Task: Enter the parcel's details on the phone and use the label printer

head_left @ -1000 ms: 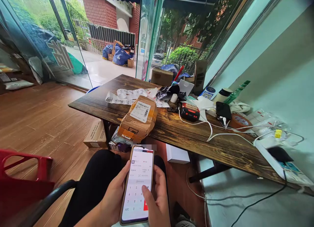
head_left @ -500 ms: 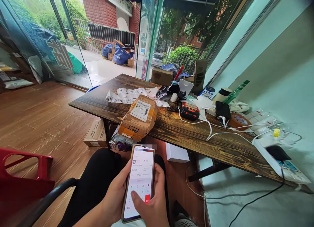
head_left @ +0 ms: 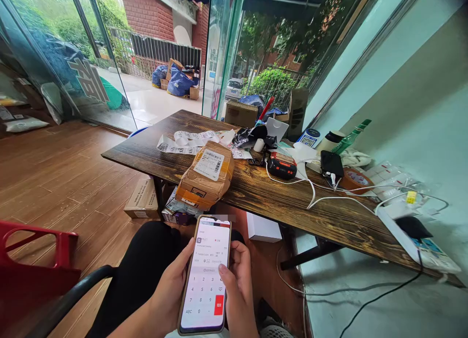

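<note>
A smartphone with a number keypad and a red key on its lit screen is held upright above my lap. My left hand grips its left edge, thumb along the side. Around the right edge curl the fingers of my right hand, whose thumb lies over the upper right of the keypad. Beyond the phone, a taped cardboard parcel with a white barcode label rests at the near edge of the dark wooden table.
Label strips, a label printer, a tape roll, a green bottle and white cables lie on the table. Beneath it are boxes, including a white box. A red plastic stool stands at left.
My right thumb has moved up from the lower keypad to its upper right. Text in the fields on the phone screen has changed. Both hands still hold the phone.
</note>
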A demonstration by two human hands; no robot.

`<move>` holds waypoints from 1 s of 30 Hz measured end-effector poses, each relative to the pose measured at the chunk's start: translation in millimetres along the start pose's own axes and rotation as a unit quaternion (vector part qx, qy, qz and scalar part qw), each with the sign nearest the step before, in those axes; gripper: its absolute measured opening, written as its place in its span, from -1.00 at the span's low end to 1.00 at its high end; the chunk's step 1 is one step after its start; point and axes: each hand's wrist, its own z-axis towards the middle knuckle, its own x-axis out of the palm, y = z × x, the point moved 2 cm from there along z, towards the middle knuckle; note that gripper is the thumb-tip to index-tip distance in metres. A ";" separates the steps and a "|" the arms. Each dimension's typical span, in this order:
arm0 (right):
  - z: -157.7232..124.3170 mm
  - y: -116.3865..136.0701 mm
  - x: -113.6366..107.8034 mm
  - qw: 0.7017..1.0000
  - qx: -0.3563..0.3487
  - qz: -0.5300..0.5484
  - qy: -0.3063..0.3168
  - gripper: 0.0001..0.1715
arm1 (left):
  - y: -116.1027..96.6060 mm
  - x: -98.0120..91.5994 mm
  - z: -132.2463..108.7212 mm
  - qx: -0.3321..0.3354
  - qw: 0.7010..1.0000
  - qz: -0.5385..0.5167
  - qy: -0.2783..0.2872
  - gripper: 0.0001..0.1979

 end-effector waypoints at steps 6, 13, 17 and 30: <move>8.1 4.4 3.5 0.997 -0.011 -0.078 -0.008 -0.57 | 1.8 -0.8 -1.6 0.020 1.000 0.015 -0.003 -0.44; 3.7 5.3 -7.8 0.995 0.010 0.022 0.098 -0.44 | -3.2 -2.2 -3.2 0.011 1.000 -0.004 0.005 -0.52; -3.6 4.7 -15.0 0.994 0.019 0.002 0.107 -0.27 | -6.6 -4.9 -1.6 0.024 0.999 -0.031 -0.014 -0.63; 14.2 -9.1 -32.7 0.999 -0.016 0.004 -0.030 -0.51 | -10.0 3.2 0.4 0.020 0.998 -0.054 0.014 -0.63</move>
